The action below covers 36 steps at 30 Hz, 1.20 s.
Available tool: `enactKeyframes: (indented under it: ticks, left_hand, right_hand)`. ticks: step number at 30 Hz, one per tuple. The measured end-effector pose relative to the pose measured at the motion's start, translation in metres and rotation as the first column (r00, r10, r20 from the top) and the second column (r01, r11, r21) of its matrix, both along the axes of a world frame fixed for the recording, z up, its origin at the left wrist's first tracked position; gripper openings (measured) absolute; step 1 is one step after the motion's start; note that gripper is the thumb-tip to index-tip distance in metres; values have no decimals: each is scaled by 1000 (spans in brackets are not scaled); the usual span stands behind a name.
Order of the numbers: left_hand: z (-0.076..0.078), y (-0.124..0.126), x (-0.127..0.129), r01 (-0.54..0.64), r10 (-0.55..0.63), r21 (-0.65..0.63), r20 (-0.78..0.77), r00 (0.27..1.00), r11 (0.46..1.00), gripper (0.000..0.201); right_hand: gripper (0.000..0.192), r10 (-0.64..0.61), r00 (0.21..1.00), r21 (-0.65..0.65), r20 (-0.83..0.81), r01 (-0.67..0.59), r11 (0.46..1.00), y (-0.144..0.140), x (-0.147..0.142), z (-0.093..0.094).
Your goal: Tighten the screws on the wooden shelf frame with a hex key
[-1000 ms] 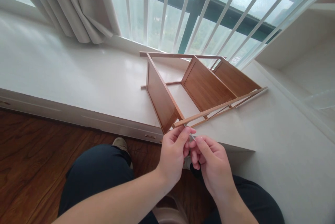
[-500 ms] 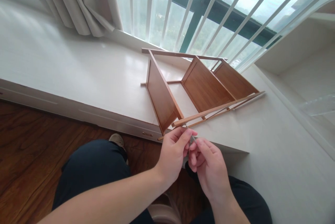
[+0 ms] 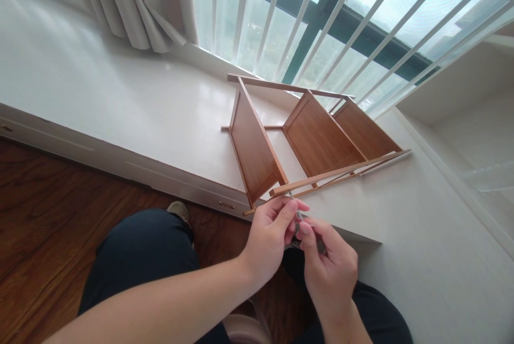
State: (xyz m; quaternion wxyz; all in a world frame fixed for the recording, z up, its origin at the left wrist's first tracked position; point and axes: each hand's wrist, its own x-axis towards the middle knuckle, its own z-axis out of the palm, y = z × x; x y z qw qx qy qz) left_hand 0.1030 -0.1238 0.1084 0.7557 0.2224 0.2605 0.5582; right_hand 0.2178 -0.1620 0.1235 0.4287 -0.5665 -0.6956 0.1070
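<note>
Both sets of fingers are pinched on one small metal piece (image 3: 297, 216), thin and grey; I can't tell if it's a screw, a bolt or a key. Left hand (image 3: 270, 237) has thumb and index closed on its upper end, right hand (image 3: 330, 264) is closed round the lower end, and the two hands touch.

Just above the fingers, nearly touching, is the near end of the front rail (image 3: 341, 171) of a wooden shelf rack (image 3: 317, 137) lying on its side on the white surface (image 3: 132, 119).

Progress, as a judgement: the frame looks mostly assembled, with three panels standing between the rails and no loose boards in view. The piece isn't in the wood yet, so the fastening at that rail end looks open. Joints on the far side are too small to check.

Beyond: window bars (image 3: 281, 6), curtain (image 3: 136, 1). Below the fingers: knees, wooden floor (image 3: 44, 210).
</note>
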Motion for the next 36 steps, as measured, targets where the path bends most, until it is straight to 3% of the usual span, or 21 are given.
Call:
enactKeyframes:
  ticks: [12,18,28,36]
  left_hand:
    - [1,1,1,28,-27,-11,49,998,1000,30]
    - [1,2,0,56,-53,-25,107,993,998,31]
    - [3,4,1,103,-93,-48,172,981,994,31]
    - [5,4,0,65,-56,-50,155,986,997,31]
  right_hand:
    - [17,52,959,284,278,-134,949,8,7,8]
    - [25,106,951,282,289,-191,940,9,7,13]
    - [31,5,958,379,287,-119,918,13,15,10]
    - [16,74,967,285,243,-145,948,17,6,15]
